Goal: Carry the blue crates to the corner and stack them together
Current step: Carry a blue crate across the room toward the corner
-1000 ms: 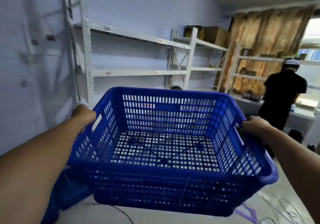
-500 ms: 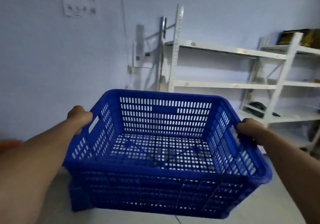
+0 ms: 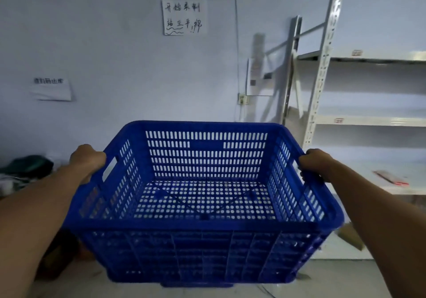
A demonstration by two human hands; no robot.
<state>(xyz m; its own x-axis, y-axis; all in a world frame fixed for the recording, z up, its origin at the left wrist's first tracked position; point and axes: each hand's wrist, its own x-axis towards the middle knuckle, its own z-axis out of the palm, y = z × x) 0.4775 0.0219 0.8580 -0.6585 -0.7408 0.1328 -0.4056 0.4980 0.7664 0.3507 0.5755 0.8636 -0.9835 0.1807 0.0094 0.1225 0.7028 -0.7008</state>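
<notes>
An empty blue slotted plastic crate (image 3: 205,159) fills the middle of the head view, held level in the air in front of me. My left hand (image 3: 88,159) grips the handle slot on its left wall. My right hand (image 3: 315,161) grips the rim of its right wall. Through the perforated floor of the crate the pale ground shows. No other blue crate is in view.
A pale wall with two paper notices (image 3: 184,17) faces me. White metal shelving (image 3: 359,118) stands at the right, with a red-and-white item on a low shelf. Dark bundled things (image 3: 27,166) lie at the left by the wall. Cardboard (image 3: 350,237) lies on the floor at the right.
My view has swung left along the wall: the person, the curtain and most of the shelves have left the frame and the notices have come in. Both hands keep hold of the crate.
</notes>
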